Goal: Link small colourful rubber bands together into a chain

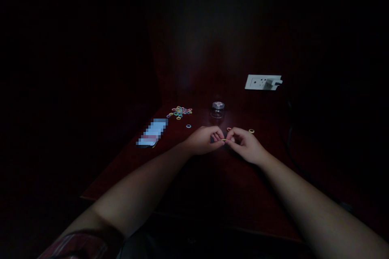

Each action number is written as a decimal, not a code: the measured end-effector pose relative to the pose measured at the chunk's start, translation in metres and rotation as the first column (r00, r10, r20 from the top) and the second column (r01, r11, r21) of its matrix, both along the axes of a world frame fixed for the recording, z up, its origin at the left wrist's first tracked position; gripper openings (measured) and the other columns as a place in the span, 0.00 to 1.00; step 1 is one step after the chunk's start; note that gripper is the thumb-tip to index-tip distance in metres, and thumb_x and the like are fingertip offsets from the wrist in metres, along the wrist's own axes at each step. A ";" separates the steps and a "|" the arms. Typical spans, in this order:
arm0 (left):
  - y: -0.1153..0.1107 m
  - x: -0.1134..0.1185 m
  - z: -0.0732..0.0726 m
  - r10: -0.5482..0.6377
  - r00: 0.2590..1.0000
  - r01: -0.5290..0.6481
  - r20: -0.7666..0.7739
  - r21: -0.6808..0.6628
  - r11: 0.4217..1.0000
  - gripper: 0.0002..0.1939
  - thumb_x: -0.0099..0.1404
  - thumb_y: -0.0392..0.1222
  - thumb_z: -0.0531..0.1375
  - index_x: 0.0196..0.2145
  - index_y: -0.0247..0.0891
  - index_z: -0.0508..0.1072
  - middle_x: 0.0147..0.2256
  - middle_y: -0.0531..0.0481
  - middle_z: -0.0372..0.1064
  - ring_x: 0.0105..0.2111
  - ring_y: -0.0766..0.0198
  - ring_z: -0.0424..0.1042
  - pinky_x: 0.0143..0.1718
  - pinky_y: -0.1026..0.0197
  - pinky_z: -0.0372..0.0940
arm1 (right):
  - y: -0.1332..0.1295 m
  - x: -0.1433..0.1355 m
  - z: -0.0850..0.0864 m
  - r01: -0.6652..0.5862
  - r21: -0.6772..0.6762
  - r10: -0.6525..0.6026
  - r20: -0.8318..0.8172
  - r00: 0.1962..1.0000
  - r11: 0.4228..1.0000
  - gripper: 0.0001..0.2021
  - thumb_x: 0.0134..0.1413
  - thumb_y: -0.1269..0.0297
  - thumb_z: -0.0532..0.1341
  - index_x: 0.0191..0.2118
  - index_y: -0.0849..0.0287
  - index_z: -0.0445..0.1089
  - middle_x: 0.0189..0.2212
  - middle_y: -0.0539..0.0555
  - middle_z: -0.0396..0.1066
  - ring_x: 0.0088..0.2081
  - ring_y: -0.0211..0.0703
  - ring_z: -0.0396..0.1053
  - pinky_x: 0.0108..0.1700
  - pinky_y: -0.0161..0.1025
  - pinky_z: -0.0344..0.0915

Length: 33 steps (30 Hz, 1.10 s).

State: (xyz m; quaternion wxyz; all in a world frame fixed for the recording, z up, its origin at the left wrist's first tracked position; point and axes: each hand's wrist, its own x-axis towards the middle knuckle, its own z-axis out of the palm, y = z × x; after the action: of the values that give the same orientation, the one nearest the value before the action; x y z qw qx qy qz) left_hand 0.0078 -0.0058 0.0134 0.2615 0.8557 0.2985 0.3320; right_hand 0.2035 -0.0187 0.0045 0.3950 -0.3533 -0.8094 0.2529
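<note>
My left hand and my right hand meet fingertip to fingertip over the dark red table. Between them they pinch a small yellow band, one end in each hand. Just behind my right fingers lies a red band, and a yellow ring is to its right. A blue ring rests alone behind my left hand. Farther back on the left, several coloured rings form a loose pile. A clear jar with a lid stands behind my hands.
A phone with a lit, blurred screen lies at the table's left side. On the back wall is a white socket panel with a plug in it, and a dark cable runs down on the right. The table's edge shows at lower left.
</note>
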 end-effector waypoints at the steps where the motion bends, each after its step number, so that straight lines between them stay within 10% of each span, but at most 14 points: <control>1: 0.000 0.000 0.000 0.005 1.000 -0.005 0.000 0.006 1.000 0.05 0.58 0.38 0.59 0.33 0.34 0.70 0.30 0.51 0.71 0.28 0.71 0.67 0.29 0.68 0.62 | 0.000 0.000 0.000 -0.001 -0.003 0.001 0.002 1.000 1.000 0.06 0.53 0.63 0.60 0.29 0.58 0.64 0.20 0.46 0.58 0.23 0.35 0.57 0.36 0.39 0.64; 33: 0.002 -0.002 -0.002 0.075 0.995 -0.078 0.068 0.030 0.997 0.05 0.59 0.39 0.59 0.32 0.34 0.69 0.28 0.52 0.69 0.27 0.71 0.67 0.30 0.68 0.63 | 0.000 -0.001 0.001 0.045 0.023 -0.045 -0.016 0.999 0.999 0.05 0.55 0.64 0.58 0.31 0.59 0.68 0.22 0.48 0.61 0.25 0.37 0.59 0.33 0.36 0.62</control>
State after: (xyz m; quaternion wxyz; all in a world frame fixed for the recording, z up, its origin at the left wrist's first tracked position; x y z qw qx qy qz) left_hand 0.0057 -0.0043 0.0115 0.2446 0.8362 0.3167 0.3751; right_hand 0.2024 -0.0183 0.0053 0.4111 -0.3648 -0.8010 0.2372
